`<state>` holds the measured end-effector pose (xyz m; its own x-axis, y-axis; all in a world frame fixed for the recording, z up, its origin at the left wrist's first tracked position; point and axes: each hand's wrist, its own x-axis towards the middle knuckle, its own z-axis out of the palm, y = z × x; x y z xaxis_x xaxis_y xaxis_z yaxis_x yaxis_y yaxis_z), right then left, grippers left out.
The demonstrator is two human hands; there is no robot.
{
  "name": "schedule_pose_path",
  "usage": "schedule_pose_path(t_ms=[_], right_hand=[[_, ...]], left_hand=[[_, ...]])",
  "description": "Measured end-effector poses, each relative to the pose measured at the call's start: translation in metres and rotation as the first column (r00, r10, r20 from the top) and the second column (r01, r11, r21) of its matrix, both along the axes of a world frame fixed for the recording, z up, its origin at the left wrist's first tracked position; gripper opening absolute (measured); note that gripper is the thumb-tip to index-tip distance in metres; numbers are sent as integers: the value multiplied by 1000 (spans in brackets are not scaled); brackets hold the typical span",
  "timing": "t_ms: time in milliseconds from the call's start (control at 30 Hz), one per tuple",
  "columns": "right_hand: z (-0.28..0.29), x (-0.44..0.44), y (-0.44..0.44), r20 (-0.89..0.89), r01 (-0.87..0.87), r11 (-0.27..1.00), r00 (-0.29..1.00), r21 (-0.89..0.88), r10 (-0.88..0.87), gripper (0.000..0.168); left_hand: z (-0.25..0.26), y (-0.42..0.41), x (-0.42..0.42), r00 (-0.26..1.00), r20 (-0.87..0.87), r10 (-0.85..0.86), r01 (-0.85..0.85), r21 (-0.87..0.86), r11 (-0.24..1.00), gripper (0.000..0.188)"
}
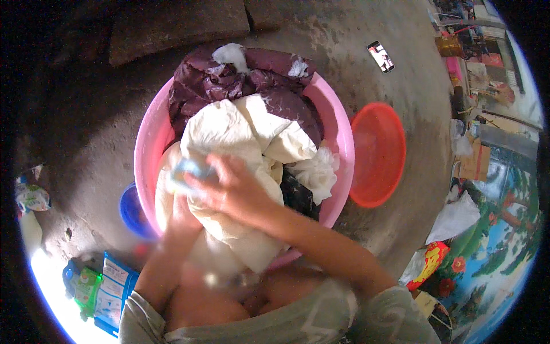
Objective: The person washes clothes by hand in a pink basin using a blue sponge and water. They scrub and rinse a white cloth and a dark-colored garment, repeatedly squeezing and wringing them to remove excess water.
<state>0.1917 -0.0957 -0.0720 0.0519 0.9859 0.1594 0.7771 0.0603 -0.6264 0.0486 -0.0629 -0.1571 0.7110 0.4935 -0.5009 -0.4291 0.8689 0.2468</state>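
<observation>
A large pink plastic tub stands before me. Cream-coloured cloth is heaped in it, over a dark maroon garment with patches of white foam. My right hand grips a blurred light-blue object, perhaps a brush or soap, against the cloth. Under it, my left hand lies on the cream cloth, partly hidden and blurred; its fingers do not show clearly. At the tub's right inner side sit a white mesh bath puff and a piece of black cloth.
Right of the tub is a red plastic basin, and a blue basin is at its left. A smartphone lies on the concrete floor. Bottles and a blue-and-white packet stand lower left; bags and a cardboard box line the right.
</observation>
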Motion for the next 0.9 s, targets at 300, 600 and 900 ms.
schedule_pose_path(t_ms=[300,600,900], right_hand=[[-9,10,-5,-33,-101,995,994,-13,100,50],[3,-7,0,-306,-20,977,951,-213,-47,45],[-2,7,-7,13,-131,982,991,-137,134,55]], left_hand=[[19,-5,8,986,154,65,-52,-88,995,45],[-35,-17,-16,936,342,88,-39,-147,988,50],[16,2,8,966,246,78,-1,-297,955,43]])
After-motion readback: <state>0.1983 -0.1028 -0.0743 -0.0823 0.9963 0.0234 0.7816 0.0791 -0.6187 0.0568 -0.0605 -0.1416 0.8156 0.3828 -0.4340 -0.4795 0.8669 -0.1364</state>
